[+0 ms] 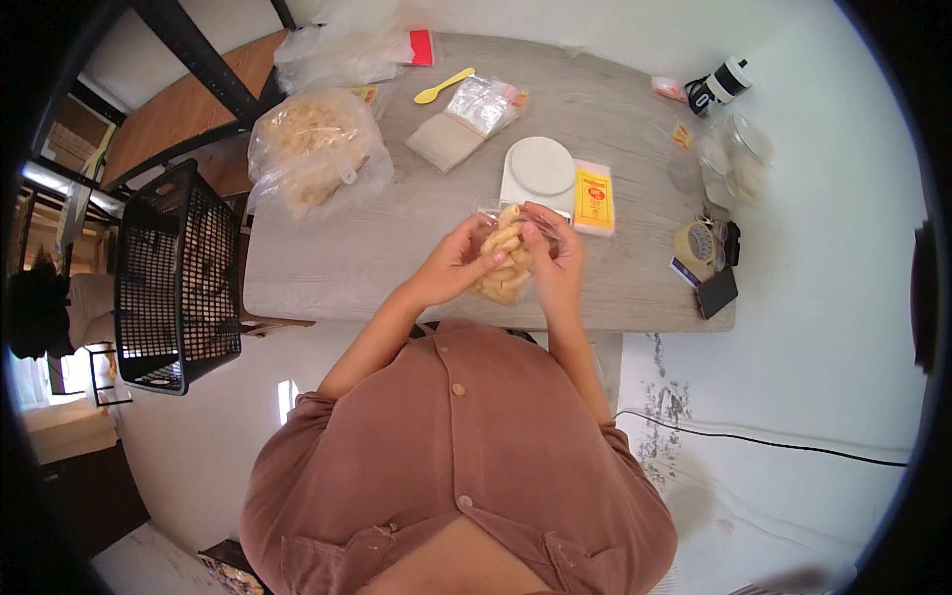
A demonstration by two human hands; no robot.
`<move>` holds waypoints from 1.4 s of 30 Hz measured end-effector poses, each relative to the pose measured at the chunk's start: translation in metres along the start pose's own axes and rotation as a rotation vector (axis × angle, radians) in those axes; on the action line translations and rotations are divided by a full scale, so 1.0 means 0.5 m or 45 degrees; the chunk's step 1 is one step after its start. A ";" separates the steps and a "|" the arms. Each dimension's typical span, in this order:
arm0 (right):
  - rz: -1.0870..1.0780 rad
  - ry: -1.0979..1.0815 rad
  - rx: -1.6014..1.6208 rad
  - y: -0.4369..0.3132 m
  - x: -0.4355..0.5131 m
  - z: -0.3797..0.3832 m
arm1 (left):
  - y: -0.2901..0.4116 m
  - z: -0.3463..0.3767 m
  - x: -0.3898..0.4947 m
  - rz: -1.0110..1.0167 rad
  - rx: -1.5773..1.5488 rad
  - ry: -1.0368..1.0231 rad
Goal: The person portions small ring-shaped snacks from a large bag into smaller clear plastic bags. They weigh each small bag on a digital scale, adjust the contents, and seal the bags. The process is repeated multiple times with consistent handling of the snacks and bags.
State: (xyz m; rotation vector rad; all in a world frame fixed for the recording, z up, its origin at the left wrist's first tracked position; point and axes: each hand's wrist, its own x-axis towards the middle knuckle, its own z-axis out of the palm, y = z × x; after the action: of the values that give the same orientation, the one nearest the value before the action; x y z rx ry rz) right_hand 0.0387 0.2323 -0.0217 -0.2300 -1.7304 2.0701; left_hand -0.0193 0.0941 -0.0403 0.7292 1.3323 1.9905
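Observation:
Between my two hands is a small clear plastic bag of curled yellow snacks (503, 275), held above the front part of the table. My left hand (465, 256) grips its left side, thumb across the front. Around the upper right side, near the bag's mouth, are the fingers of my right hand (556, 245). One snack piece sticks up at the top of the bag. Just beyond it stands a white kitchen scale (543, 167) with a round plate, partly hidden by the bag and my hands. A yellow-labelled pack of plastic bags (593, 197) lies beside the scale.
On the grey table (357, 271), a large clear bag of snacks (316, 145) sits left, near a yellow spoon (445, 85) and stacked plastic bags (468, 123). Clear jars (732, 160), a tumbler (720, 85), tape (695, 243) and a phone (717, 293) stand right. A black basket (178, 282) is left.

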 end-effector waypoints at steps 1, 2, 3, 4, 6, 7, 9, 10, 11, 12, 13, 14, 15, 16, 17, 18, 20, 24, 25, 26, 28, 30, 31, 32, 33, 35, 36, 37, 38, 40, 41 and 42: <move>-0.030 0.002 -0.084 0.001 0.003 -0.005 | 0.001 0.003 0.007 -0.020 0.046 0.029; -0.085 -0.020 -0.155 0.002 0.008 -0.009 | 0.003 0.005 0.014 -0.037 0.093 0.059; -0.109 -0.022 -0.236 0.002 0.013 -0.016 | 0.004 0.008 0.020 -0.058 0.148 0.095; -0.180 -0.024 -0.279 0.000 0.018 -0.023 | 0.007 0.010 0.026 -0.083 0.131 0.095; -0.257 0.003 -0.381 -0.010 0.027 -0.039 | 0.012 0.013 0.035 -0.183 0.122 0.128; -0.331 -0.030 -0.417 -0.018 0.035 -0.048 | 0.016 0.012 0.038 -0.103 0.212 0.091; -0.488 -0.099 -0.470 -0.038 0.056 -0.063 | 0.024 0.007 0.042 -0.014 0.402 0.051; -0.479 -0.168 -0.583 -0.049 0.061 -0.069 | 0.026 0.006 0.044 -0.019 0.474 0.049; -0.487 -0.236 -0.679 -0.062 0.066 -0.076 | 0.027 0.005 0.046 -0.004 0.540 0.045; -0.494 -0.306 -0.778 -0.074 0.071 -0.079 | 0.028 0.005 0.046 0.019 0.606 0.040; -0.544 -0.350 -0.834 -0.084 0.077 -0.080 | 0.028 0.005 0.047 0.023 0.609 0.048; -0.592 -0.396 -0.896 -0.093 0.082 -0.081 | 0.028 0.004 0.048 0.035 0.612 0.055; -0.641 -0.442 -0.957 -0.100 0.087 -0.081 | 0.027 0.004 0.049 0.048 0.614 0.060; -0.659 -0.473 -0.978 -0.105 0.091 -0.081 | 0.026 0.003 0.050 0.029 0.585 0.062; -0.675 -0.504 -0.999 -0.110 0.095 -0.081 | 0.025 0.001 0.049 0.010 0.556 0.063; -0.690 -0.531 -1.017 -0.112 0.097 -0.080 | 0.025 0.000 0.049 -0.018 0.528 0.064; -0.692 -0.558 -1.057 -0.113 0.100 -0.078 | 0.024 -0.005 0.047 -0.043 0.570 0.044; -0.701 -0.582 -1.130 -0.114 0.104 -0.075 | 0.023 -0.013 0.047 -0.040 0.646 0.000; -0.701 -0.595 -1.146 -0.116 0.104 -0.075 | 0.023 -0.015 0.047 -0.053 0.641 -0.013; -0.701 -0.608 -1.161 -0.119 0.104 -0.075 | 0.023 -0.018 0.049 -0.063 0.639 -0.028; -0.711 -0.629 -1.185 -0.125 0.105 -0.074 | 0.023 -0.024 0.051 -0.089 0.614 -0.070; -0.728 -0.643 -1.196 -0.131 0.105 -0.071 | 0.025 -0.029 0.051 -0.139 0.583 -0.114; -0.739 -0.656 -1.206 -0.133 0.104 -0.070 | 0.025 -0.030 0.051 -0.177 0.455 -0.133; -0.751 -0.668 -1.212 -0.136 0.104 -0.069 | 0.026 -0.031 0.050 -0.231 0.345 -0.140; -0.763 -0.679 -1.223 -0.138 0.104 -0.068 | 0.027 -0.032 0.050 -0.284 0.236 -0.146; -0.777 -0.695 -1.217 -0.141 0.105 -0.066 | 0.032 -0.035 0.050 -0.305 0.202 -0.187; -0.785 -0.702 -1.217 -0.143 0.106 -0.065 | 0.034 -0.037 0.051 -0.303 0.168 -0.211; -0.785 -0.710 -1.223 -0.145 0.106 -0.064 | 0.035 -0.038 0.051 -0.317 0.183 -0.217; -0.787 -0.720 -1.227 -0.146 0.106 -0.063 | 0.037 -0.038 0.052 -0.319 0.182 -0.223; -0.787 -0.737 -1.229 -0.150 0.106 -0.062 | 0.039 -0.040 0.053 -0.323 0.212 -0.236; -0.785 -0.743 -1.227 -0.152 0.105 -0.061 | 0.041 -0.042 0.054 -0.324 0.244 -0.246; -0.787 -0.744 -1.229 -0.153 0.105 -0.061 | 0.042 -0.043 0.055 -0.333 0.269 -0.253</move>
State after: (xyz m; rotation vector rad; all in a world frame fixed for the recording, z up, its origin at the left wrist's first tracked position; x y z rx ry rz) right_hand 0.0205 0.2916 0.0534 0.6216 -2.5938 0.7834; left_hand -0.0569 0.0958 -0.0252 0.7825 1.4494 1.5484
